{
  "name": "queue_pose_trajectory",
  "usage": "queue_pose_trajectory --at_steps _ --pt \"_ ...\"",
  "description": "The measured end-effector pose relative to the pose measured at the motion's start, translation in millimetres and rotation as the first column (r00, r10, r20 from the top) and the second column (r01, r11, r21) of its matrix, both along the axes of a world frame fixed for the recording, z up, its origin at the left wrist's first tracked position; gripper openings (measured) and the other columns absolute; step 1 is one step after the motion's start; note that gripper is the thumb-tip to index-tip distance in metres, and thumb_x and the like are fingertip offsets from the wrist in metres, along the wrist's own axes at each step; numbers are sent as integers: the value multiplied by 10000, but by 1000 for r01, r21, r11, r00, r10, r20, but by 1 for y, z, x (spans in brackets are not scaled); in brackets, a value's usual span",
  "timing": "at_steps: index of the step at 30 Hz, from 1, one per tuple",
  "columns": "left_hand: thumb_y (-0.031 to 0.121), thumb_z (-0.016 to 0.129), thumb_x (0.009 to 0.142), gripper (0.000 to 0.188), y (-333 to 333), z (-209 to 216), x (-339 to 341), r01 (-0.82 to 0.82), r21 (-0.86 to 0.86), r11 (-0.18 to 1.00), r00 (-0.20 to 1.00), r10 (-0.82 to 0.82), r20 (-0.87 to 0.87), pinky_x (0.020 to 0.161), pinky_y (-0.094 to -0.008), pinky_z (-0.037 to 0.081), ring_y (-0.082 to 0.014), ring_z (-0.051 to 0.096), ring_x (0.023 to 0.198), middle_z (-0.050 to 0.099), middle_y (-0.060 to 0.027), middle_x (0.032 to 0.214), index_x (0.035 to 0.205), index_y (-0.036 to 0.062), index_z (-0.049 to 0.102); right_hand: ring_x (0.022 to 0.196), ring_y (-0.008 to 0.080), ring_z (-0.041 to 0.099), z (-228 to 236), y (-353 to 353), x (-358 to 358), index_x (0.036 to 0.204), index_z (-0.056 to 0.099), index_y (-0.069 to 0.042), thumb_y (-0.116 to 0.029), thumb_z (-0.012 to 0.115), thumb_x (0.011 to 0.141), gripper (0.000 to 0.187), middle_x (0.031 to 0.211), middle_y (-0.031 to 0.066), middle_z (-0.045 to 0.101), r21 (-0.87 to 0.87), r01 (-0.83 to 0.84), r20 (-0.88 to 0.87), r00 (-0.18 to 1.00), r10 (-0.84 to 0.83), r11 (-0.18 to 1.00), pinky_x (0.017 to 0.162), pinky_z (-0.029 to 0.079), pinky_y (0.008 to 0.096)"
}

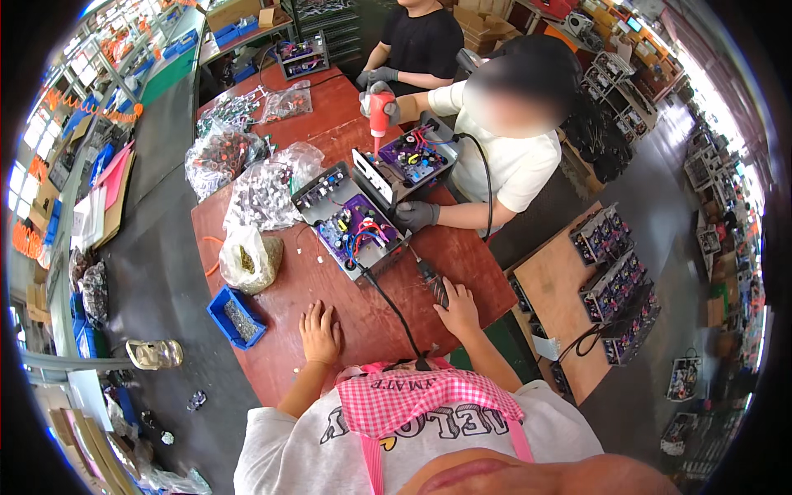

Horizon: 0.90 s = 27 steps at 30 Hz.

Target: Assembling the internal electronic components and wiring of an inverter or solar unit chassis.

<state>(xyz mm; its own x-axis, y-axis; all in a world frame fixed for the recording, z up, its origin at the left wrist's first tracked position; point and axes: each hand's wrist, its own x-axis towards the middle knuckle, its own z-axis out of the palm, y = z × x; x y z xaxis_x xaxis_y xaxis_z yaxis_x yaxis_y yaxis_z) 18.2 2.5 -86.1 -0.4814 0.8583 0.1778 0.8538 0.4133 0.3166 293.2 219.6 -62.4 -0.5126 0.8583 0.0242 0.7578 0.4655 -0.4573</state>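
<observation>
One driver (431, 282) on the table (280, 301), beside the near unit (352, 221); right hand (459, 313) at its handle, finger closure unclear; left hand (320, 334) flat, fingers slightly spread. Sound handling, presumably: full grip, tip clear of the unit.

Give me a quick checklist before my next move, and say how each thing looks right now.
1. Left hand free: ok, it lies on the red table, holding nothing.
2. Right hand firmly gripping the dark-handled tool: cannot tell; it is at the handle, but the grip is unclear.
3. Blue bin stocked: ok, small metal parts lie in it.
4. Nearer open case clear of other hands: not ok, a co-worker's gloved hand is right by its edge.
5. Black cable out of the way: not ok, it runs between your hands.
</observation>
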Motion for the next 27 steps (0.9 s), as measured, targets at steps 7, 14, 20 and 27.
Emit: queue_pose_trajectory --at_steps 7,14,20,27 --pt "245 611 884 457 -1 0 0 -18 31 999 999 17 40 1157 -538 249 -356 392 1373 464 -152 1455 1319 116 560 953 401 609 8 -35 67 1340 537 -39 -189 764 744 655 1066 203 607 -84 -65 -297 954 37 994 837 517 449" --pt "156 576 910 326 -9 -5 -9 -1 122 993 997 -9 78 1148 -540 275 -375 423 1343 501 -157 1399 1228 88 597 964 367 625 37 -91 84 1370 521 -19 -232 748 766 680 1088 186 609 -57 -246 -288 932 220 968 850 517 405" --pt "55 567 898 212 -37 -16 -16 -84 348 934 969 -5 247 1078 -517 365 -419 478 1268 564 -188 1268 1100 51 630 981 349 621 62 -80 -8 1421 470 -34 -250 682 845 651 1084 171 616 -17 -669 -327 706 629 743 854 509 408" --pt "95 578 896 156 -90 -6 -8 -85 232 969 993 63 101 1037 -493 388 -409 500 1204 550 -192 1265 1043 54 613 878 371 650 34 -91 -75 1391 484 -73 -318 684 862 616 1006 185 641 -225 -638 -185 770 610 737 770 523 453"
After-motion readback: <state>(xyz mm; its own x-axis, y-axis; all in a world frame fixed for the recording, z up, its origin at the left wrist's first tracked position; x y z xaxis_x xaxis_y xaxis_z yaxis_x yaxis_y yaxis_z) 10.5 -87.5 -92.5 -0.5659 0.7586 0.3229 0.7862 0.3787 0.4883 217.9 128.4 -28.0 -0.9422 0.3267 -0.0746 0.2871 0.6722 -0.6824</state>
